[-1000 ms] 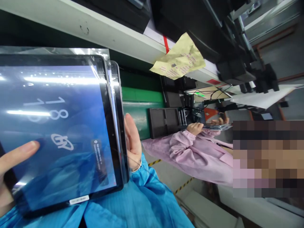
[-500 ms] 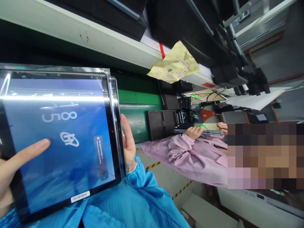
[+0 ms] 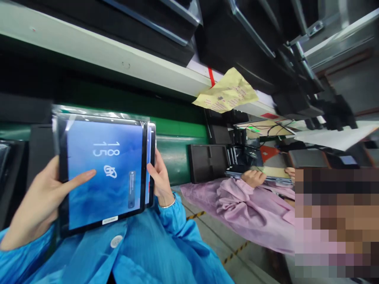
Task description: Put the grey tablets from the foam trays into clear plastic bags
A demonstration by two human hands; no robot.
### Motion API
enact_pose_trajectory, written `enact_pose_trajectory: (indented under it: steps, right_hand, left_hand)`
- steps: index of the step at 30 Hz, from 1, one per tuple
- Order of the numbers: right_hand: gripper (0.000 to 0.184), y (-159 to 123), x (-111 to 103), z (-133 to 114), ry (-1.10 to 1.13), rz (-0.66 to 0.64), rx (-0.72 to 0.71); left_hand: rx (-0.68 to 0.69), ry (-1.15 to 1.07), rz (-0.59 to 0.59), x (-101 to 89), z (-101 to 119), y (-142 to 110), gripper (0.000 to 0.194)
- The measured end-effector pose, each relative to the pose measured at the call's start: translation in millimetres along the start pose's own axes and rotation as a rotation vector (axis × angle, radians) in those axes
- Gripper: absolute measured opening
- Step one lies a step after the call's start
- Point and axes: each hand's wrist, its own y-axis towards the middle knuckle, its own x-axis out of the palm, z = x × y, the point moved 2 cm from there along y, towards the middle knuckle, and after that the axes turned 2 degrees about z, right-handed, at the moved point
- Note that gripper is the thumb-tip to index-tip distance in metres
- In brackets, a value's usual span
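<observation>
A tablet [image 3: 85,197] in a clear film sleeve is upright in front of my chest. Its lit blue screen shows a clock, a white logo and a small notice box; a white label is stuck to its lower bezel. My left hand [image 3: 44,193] grips its left edge, thumb stretched over the screen, other fingers hidden behind. A second tablet [image 3: 151,157] is behind the first, and only a strip of its lit screen shows at the right. My right hand [image 3: 160,177] holds that one by its right edge, with the thumb on its front.
A green conveyor belt [image 3: 174,157] runs past, carrying black trays [image 3: 207,163]. Yellow printed paper [image 3: 227,92] hangs from the white rail [image 3: 148,65]. At the right, a co-worker in a pink smock [image 3: 237,209] holds flat devices. Black trays [image 3: 12,185] stand at the left.
Both tablets now appear farther from the camera and more to the right. The second tablet shows a wider strip of lit screen, and my right thumb has come onto its front.
</observation>
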Motion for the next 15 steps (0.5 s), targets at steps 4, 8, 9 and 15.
enact_pose_trajectory:
  steps: [4,8,9,15]
  right_hand:
    - [0.073,27,-19,39,-0.101,0.112,0.021]
    - [0.075,56,-41,70,-0.119,0.166,0.025]
    - [0.076,64,-46,76,-0.127,0.173,0.029]
    - [0.079,109,-57,104,-0.244,0.165,0.019]
  left_hand:
    - [-0.078,-0.025,0.023,-24.0,-22,38,0.093]
    - [-0.112,0.001,0.196,-78.4,-53,82,0.093]
    - [-0.136,0.016,0.222,-90.6,-61,94,0.092]
    - [-0.124,0.157,0.175,-115.9,-100,147,0.042]
